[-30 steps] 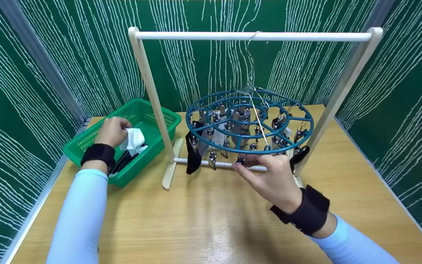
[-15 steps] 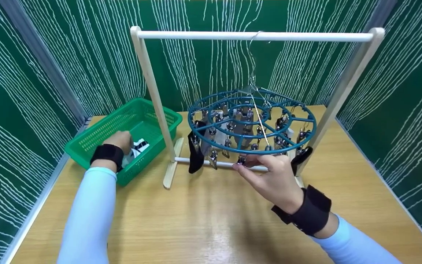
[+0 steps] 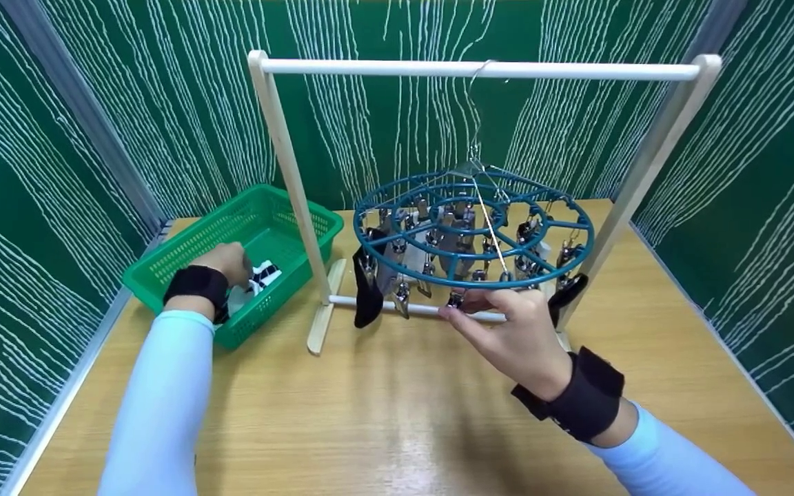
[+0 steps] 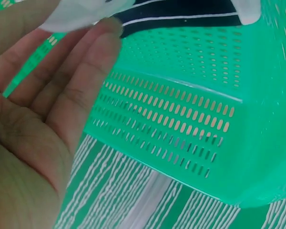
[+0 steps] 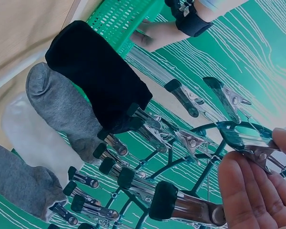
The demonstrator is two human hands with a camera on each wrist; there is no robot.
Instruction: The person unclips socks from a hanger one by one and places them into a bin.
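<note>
My left hand (image 3: 228,263) reaches down into the green basket (image 3: 280,302). In the left wrist view its thumb and fingers pinch a white sock (image 4: 93,12), mostly cut off by the frame's top. A black piece with white stripes (image 4: 186,14) lies just beyond the fingertips. My right hand (image 3: 517,337) pinches a metal clip (image 5: 248,141) with a dark green tip, at the front of a round teal hanger (image 3: 462,283). Black (image 5: 97,71), grey (image 5: 62,98) and white socks (image 5: 35,131) hang from other clips.
The hanger hooks over the white bar (image 3: 383,67) of a wooden rack (image 3: 280,151). One rack foot (image 3: 321,327) stands beside the basket. Several clips (image 3: 402,301) dangle under the hanger. Green walls (image 3: 769,207) with white streaks enclose the wooden table (image 3: 369,413).
The left hand has lowered a white cloth piece into the basket, then shifted slightly. A black-and-white piece shows beside it. The right hand stays on the clip.
</note>
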